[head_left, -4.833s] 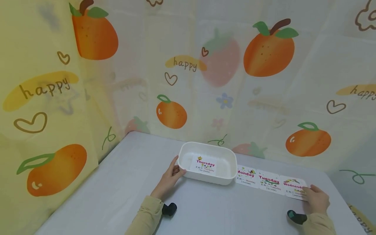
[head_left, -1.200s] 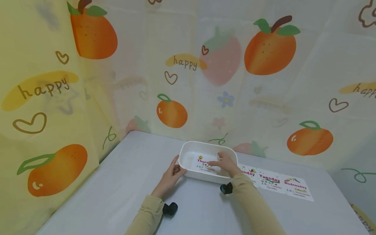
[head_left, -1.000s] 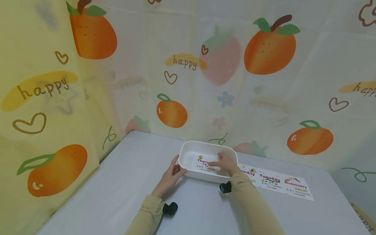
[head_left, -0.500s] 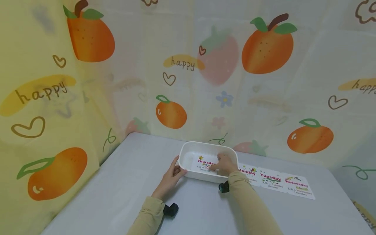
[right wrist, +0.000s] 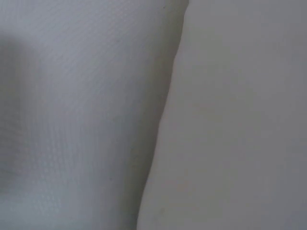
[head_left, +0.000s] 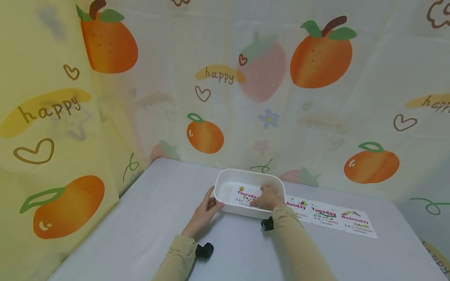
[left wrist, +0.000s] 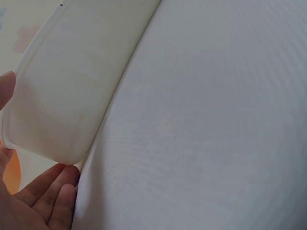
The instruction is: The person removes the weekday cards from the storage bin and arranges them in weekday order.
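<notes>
Bracing the left end of the box point(head_left: 246, 212), the left grip point(head_left: 201, 214) has its thumb at the near corner and its fingers bent around the end, some of them meeting the base, likely so that the box does not slide while the right grip point(head_left: 270, 198) is inside it. The box sits on the white surface point(head_left: 140, 226), with the Thursday card point(head_left: 243, 195) lying in it face up. Over the card's right side, the right grip reaches down, thumb and forefinger apart; whether it has hold of the card I cannot tell, since the forearm and hand hide part of it and the right wrist view shows no fingers. Just right of the box, the Monday card point(head_left: 296, 207), Tuesday card point(head_left: 324, 214) and Wednesday card point(head_left: 356, 222) lie side by side, Monday partly covered. All face the same way, apparently so the names read in order from left to right.
</notes>
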Available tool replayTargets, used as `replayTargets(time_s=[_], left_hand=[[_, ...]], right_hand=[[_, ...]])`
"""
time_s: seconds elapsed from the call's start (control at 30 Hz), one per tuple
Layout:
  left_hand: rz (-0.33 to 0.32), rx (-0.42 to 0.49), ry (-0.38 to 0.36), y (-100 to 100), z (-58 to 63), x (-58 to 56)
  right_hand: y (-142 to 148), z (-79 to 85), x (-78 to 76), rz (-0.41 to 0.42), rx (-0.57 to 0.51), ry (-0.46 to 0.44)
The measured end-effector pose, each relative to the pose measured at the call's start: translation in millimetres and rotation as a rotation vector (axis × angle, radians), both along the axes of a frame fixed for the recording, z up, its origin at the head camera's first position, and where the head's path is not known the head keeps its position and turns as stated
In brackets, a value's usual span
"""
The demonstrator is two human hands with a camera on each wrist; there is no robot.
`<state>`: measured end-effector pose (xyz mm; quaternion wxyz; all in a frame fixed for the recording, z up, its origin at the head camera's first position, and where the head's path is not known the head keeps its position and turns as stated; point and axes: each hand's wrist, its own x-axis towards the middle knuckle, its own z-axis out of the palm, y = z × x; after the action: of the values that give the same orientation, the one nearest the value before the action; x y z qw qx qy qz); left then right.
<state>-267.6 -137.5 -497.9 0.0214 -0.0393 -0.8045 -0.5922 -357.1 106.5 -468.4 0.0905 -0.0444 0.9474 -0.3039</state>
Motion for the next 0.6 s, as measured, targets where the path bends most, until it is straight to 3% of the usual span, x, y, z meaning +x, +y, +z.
replayTargets(time_s=[0.6], left_hand=[[-0.003, -0.011, -0.004, -0.5, -0.4, -0.2]], right_hand=[[-4.6, 14.4, 12.8, -0.135, -0.192, 0.052]])
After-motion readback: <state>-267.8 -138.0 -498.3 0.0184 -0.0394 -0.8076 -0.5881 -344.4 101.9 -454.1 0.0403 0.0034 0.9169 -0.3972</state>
